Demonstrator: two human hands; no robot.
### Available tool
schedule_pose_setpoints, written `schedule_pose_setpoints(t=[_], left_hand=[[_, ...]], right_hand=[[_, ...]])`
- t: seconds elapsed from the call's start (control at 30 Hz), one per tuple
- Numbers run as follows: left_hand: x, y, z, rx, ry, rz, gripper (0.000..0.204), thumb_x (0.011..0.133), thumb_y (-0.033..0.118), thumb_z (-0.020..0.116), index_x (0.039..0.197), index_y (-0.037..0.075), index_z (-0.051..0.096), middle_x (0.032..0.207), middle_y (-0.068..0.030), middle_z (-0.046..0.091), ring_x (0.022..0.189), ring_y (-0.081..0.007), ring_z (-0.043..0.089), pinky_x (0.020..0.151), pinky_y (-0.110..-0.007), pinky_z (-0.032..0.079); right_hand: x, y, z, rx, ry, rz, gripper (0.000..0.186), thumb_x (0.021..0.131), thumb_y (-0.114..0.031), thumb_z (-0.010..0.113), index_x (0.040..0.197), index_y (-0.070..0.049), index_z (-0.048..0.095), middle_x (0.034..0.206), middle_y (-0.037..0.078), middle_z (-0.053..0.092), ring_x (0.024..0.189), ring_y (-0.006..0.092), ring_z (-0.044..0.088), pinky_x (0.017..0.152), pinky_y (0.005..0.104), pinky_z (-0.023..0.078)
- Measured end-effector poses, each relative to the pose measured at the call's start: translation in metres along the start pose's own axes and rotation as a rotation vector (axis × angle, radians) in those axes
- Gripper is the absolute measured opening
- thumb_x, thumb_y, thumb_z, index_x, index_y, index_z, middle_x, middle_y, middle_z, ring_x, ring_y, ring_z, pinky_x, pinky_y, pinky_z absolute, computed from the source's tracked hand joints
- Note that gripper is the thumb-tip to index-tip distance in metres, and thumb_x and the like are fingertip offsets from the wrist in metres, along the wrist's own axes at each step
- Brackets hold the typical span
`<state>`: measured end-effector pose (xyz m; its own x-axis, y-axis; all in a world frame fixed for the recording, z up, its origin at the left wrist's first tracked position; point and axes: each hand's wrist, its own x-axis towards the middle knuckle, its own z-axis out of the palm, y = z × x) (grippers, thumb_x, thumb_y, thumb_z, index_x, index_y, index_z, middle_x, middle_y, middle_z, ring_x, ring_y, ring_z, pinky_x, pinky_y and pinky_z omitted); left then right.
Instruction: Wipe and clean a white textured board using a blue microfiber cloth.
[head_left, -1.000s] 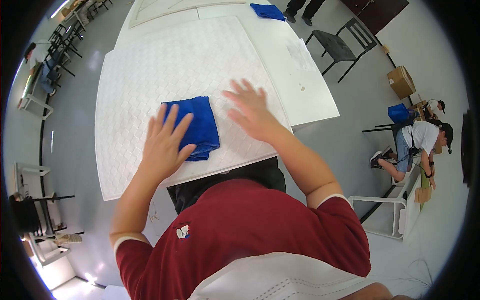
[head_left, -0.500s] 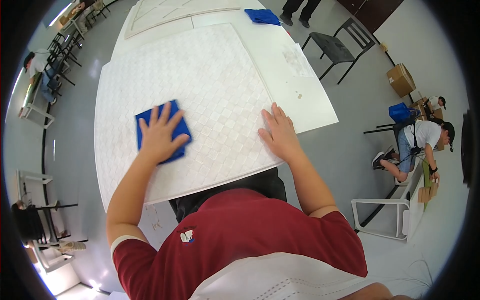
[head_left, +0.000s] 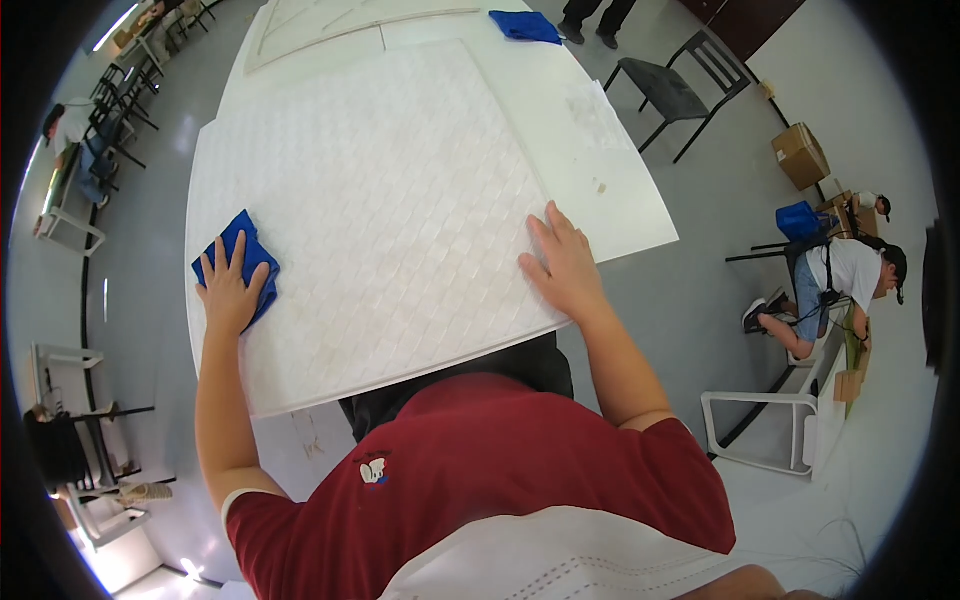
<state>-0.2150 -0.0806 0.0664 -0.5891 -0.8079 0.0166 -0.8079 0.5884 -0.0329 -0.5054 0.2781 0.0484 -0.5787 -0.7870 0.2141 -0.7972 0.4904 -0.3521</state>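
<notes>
A large white panel with a raised woven pattern (head_left: 400, 200) lies in front of me on a white table. Near its left edge my left hand (head_left: 230, 290) rests flat on a folded blue cloth (head_left: 245, 245), fingers spread, pressing it against the panel. My right hand (head_left: 565, 265) lies on the panel's right edge with the fingers stretched out and nothing in them. The cloth sticks out beyond the fingertips and on both sides of my left hand.
A second blue cloth (head_left: 525, 27) lies at the table's far end, beside another white panel (head_left: 350, 25). A black chair (head_left: 672, 92) stands beyond the right side. People work at benches on both sides, and a person's legs (head_left: 597, 18) show at the far end.
My left hand has slid the blue cloth leftward across the panel to near its left edge. The right hand has stayed almost in place.
</notes>
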Motion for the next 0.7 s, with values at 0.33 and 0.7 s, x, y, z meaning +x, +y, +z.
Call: schedule_pose_setpoints(t=[0.33, 0.7], left_hand=[[-0.063, 0.014, -0.014, -0.12, -0.042, 0.209, 0.088, 0.065, 0.049, 0.071, 0.142, 0.026, 0.033, 0.151, -0.0196, 0.014, 0.135, -0.0495, 0.01, 0.101, -0.067, 0.012], [-0.059, 0.056, -0.02, -0.107, -0.089, 0.288, 0.068, 0.082, 0.043, 0.058, 0.142, 0.025, 0.032, 0.151, -0.0205, 0.013, 0.136, -0.0481, 0.009, 0.101, -0.068, 0.011]], right_hand=[[0.0, 0.001, 0.0, 0.006, -0.004, -0.007, 0.057, 0.085, -0.034, 0.057, 0.132, -0.005, 0.043, 0.143, 0.025, 0.028, 0.131, 0.038, 0.031, 0.105, 0.0514, 0.024], [0.0, -0.001, -0.004, -0.005, -0.018, 0.001, 0.057, 0.085, -0.033, 0.056, 0.132, -0.004, 0.042, 0.144, 0.025, 0.027, 0.132, 0.0377, 0.029, 0.106, 0.0517, 0.024]])
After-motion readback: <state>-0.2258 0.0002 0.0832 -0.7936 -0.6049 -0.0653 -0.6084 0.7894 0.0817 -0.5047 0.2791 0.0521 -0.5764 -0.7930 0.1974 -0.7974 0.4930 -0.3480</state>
